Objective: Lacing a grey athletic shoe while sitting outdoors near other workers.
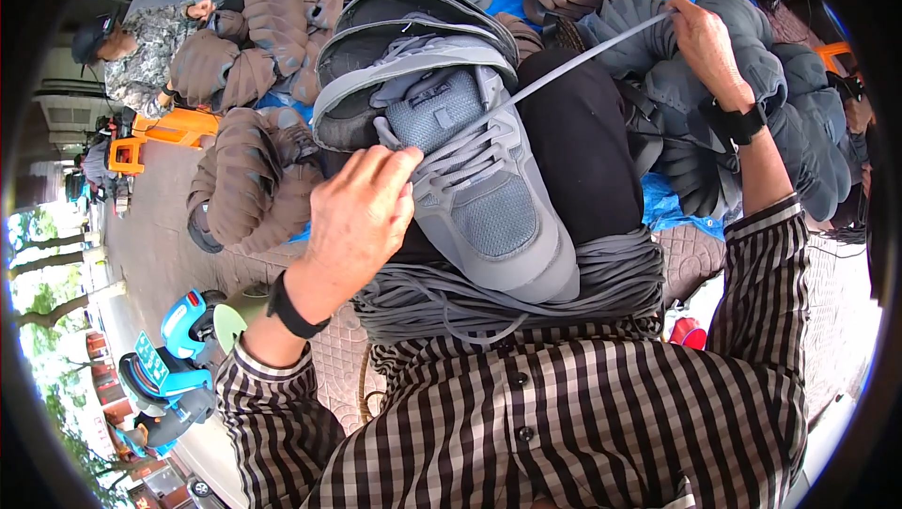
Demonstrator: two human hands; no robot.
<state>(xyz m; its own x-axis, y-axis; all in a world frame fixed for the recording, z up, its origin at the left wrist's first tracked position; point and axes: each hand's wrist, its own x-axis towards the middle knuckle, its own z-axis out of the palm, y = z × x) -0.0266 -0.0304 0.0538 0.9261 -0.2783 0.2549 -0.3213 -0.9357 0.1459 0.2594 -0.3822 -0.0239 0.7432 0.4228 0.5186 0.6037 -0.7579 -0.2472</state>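
A grey shoe upper (495,213) lies across my lap, its toe pointing toward me. Grey lacing crosses its front below the mesh tongue (437,110). With my right hand (707,47), raised at the upper right, I pinch the end of a grey shoelace (587,55), which runs taut down to the eyelets. My left hand (362,207) is closed at the left side of the lacing, thumb and forefinger pressed together; what they grip is hidden. More grey uppers (371,77) are stacked just beyond the tongue. A thick bundle of grey laces (413,307) rests against my waist.
Brown shoe uppers (246,166) are piled at the left, grey ones (789,86) at the right, on a blue sheet (665,204). A person (141,49) sits at the far left near an orange stool (174,129). Blue scooters (183,326) stand at the lower left.
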